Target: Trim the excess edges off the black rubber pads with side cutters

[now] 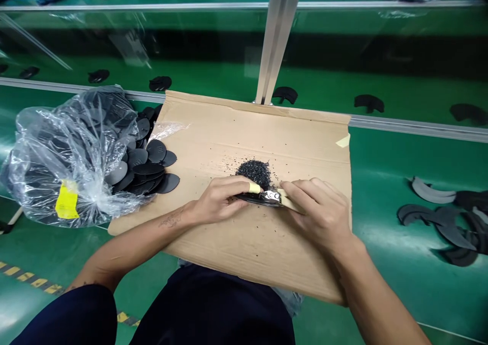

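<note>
My left hand (221, 200) is closed on a flat black rubber piece (257, 199), holding it down on a sheet of brown cardboard (244, 243); one fingertip is wrapped in yellow tape. My right hand (320, 210) is closed around a small tool with a tan handle and a shiny blade (275, 196), whose blade touches the black piece. Just beyond both hands lies a small heap of black shavings (253, 172).
A clear plastic bag (64, 157) with a yellow label spills several black rubber pieces (150, 169) onto the cardboard's left side. More curved black and grey pieces (446, 218) lie on the green table at right. A metal post (276, 35) rises behind the cardboard.
</note>
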Available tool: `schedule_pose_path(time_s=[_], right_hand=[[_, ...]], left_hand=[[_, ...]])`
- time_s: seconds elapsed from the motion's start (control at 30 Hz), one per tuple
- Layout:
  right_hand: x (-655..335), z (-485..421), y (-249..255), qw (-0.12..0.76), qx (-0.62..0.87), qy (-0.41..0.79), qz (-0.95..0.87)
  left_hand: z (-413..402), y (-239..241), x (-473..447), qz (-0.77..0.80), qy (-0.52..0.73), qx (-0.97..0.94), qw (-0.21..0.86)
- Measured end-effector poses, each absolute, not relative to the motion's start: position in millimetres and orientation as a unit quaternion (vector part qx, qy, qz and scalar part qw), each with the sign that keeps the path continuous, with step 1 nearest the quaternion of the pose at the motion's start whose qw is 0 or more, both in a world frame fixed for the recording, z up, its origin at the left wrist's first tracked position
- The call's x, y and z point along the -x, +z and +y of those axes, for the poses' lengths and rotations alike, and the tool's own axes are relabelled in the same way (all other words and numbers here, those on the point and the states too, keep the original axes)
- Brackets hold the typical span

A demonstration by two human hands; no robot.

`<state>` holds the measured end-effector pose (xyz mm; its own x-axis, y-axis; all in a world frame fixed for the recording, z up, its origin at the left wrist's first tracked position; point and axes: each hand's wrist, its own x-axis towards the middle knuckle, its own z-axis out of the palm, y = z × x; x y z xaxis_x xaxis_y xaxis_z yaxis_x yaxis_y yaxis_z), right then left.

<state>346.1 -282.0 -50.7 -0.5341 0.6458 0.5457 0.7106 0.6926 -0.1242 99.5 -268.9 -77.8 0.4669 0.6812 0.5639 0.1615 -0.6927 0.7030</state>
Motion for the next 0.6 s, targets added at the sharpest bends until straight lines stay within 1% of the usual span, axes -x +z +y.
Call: schedule_pose_path(time_s=[0.3,0.47,0.53,0.6], right_hand=[[-346.3,-284.4,-49.0,0.268,0.388,-0.078,-0.878],[-348.8,-283.7,-50.5,0.281,0.388,-0.036,-0.877],[-350.4,-281.8,-51.5,0.281,0.396,-0.051,-0.873],[-352.1,-279.5,-52.7,0.278,0.409,-0.092,-0.865]], left_hand=[[-269.5,-76.8,-100.1,0.243,0.449,-0.816,0.270],[-268.9,-74.0,-101.6,0.243,0.446,-0.818,0.270],[-268.9,-73.7,-101.8,0.243,0.448,-0.819,0.262],[-269.1,-74.2,-101.7,0.241,0.454,-0.821,0.250]])
